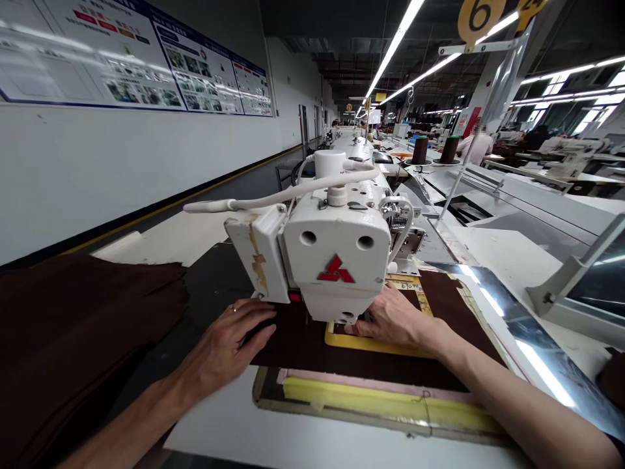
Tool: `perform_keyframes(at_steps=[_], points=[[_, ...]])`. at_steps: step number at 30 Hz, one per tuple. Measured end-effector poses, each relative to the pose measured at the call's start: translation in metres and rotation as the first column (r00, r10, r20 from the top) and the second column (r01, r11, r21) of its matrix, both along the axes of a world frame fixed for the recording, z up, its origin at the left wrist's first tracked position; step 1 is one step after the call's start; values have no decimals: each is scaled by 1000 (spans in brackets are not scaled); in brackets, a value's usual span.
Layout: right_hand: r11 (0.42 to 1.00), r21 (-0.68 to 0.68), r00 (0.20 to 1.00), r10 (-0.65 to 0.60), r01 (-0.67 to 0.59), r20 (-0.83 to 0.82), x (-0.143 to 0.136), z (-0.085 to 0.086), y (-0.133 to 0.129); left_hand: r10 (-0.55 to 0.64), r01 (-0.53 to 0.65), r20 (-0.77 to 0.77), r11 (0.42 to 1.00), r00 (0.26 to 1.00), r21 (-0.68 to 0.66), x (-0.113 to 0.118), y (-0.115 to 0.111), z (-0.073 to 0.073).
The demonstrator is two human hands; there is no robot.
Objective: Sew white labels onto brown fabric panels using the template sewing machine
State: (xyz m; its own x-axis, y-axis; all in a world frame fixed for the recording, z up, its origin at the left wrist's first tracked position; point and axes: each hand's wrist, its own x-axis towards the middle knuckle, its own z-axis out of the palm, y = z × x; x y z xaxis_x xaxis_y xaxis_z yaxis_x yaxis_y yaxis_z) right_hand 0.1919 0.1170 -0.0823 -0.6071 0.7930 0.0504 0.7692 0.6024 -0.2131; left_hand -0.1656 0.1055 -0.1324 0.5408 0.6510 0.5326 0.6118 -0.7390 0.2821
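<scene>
A white sewing machine head (336, 247) with a red three-diamond mark stands in front of me. Under it lies dark brown fabric (303, 355), with a yellow-edged template frame (385, 346) on top. My left hand (229, 335), a ring on one finger, rests flat on the fabric left of the machine head, fingers stretched out. To the right, my right hand (390, 316) lies on the template with its thumb extended; the machine head hides part of its fingers. The needle area is hidden behind the machine head.
A pile of brown fabric (83, 326) lies at the left. Nearest me is a clear plate with yellow and pink strips (371, 394). Brown thread cones (420, 151) stand farther back at the right. A tilted screen (596, 273) is at the right edge. A person (476, 146) sits in the background.
</scene>
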Motion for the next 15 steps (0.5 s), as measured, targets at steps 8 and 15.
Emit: perform_keyframes(at_steps=[8, 15], points=[[1000, 2, 1000, -2, 2, 0, 0, -1, 1, -9, 9, 15, 1000, 1000, -11, -1, -1, 0], [1000, -9, 1000, -3, 3, 4, 0, 0, 0, -13, 13, 40, 1000, 999, -18, -2, -3, 1]])
